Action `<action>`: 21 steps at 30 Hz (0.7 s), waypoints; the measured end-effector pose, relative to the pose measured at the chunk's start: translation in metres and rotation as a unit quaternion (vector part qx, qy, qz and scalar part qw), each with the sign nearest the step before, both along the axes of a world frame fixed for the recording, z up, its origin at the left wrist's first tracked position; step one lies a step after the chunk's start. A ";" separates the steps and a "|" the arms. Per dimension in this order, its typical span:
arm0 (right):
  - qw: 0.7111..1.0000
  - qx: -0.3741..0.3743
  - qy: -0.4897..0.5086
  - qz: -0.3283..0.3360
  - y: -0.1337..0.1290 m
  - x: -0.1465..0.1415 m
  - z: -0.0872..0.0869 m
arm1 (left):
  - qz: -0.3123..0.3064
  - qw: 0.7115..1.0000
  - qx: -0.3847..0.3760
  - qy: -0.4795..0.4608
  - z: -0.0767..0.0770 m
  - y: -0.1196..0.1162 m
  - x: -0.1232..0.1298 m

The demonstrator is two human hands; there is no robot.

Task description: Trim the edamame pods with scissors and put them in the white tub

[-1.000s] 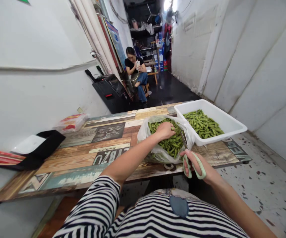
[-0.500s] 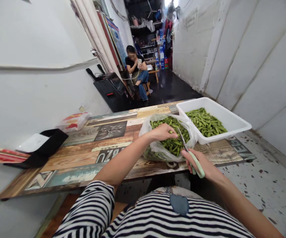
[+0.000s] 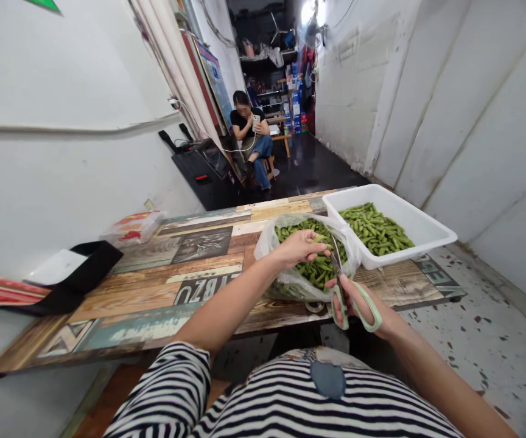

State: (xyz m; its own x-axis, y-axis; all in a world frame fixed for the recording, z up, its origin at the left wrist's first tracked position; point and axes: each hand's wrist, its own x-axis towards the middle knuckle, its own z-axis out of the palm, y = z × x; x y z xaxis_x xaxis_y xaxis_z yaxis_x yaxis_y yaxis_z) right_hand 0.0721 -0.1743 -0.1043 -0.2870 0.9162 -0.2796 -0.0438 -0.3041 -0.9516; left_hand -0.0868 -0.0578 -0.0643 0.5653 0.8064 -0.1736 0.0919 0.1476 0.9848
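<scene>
Over a clear plastic bag (image 3: 270, 240) full of green edamame pods, my left hand (image 3: 300, 248) pinches an edamame pod (image 3: 323, 241) between thumb and fingers. My right hand (image 3: 363, 301) grips a pair of scissors (image 3: 367, 311) with pale green handles. Their blades are spread apart and point up toward the pod at my left fingertips. Just right of the bag stands a white plastic tub (image 3: 427, 234) holding a heap of edamame pods (image 3: 377, 228).
Everything stands on a wood-patterned table (image 3: 153, 292). At its left are a black holder (image 3: 80, 274) with chopsticks (image 3: 7, 291) and a plastic-wrapped packet (image 3: 133, 226). Beyond the table, a seated person (image 3: 250, 131) holds a phone. White walls flank both sides.
The scissors' handles and blades have spread apart in my right hand. My left hand still holds a pod near the blades. The view has shifted slightly.
</scene>
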 end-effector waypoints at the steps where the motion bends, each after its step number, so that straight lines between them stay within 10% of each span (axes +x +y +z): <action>1: 1.000 0.003 -0.004 -0.003 0.000 0.000 0.000 | 0.014 1.000 0.017 -0.007 -0.003 -0.002 0.002; 12: 0.997 -0.029 -0.035 -0.062 0.006 -0.005 -0.002 | 0.059 0.996 0.049 0.044 -0.006 -0.015 0.009; 18: 0.998 -0.049 0.001 -0.035 0.001 0.001 -0.009 | 0.111 0.992 0.060 0.009 0.035 0.039 0.042; 21: 0.998 -0.056 -0.003 -0.024 -0.004 0.005 -0.012 | 0.023 0.994 0.109 0.009 0.060 0.070 0.065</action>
